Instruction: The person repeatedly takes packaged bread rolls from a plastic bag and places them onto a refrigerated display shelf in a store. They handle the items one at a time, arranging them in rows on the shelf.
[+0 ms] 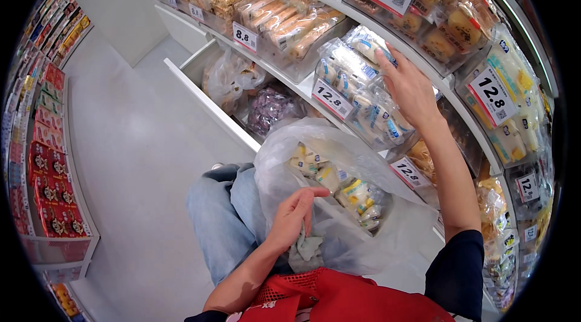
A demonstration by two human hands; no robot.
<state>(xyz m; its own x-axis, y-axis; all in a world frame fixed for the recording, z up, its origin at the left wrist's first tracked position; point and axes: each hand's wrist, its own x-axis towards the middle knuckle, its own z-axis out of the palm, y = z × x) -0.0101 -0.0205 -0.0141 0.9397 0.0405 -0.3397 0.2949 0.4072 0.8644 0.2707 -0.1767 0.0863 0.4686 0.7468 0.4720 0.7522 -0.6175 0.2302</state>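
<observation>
Where blue-and-white wrapped packets sit on a white shelf: right hand over them, fingers extended, grip indeterminable; left hand, fingers loosely curled, grip likewise unclear, beside translucent plastic bag containing yellow-and-white packets; beyond, one open drawer.

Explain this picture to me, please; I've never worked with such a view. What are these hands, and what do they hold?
This single picture comes from a head-worn fisheye camera looking down, so straight edges bend. There is no machine: the bare right hand reaches to blue-and-white packets on a shelf; whether it grips one is unclear. The bare left hand, by a translucent bag containing yellow-and-white packets, seems to hold a grey cloth. An open drawer contains bagged goods.
</observation>
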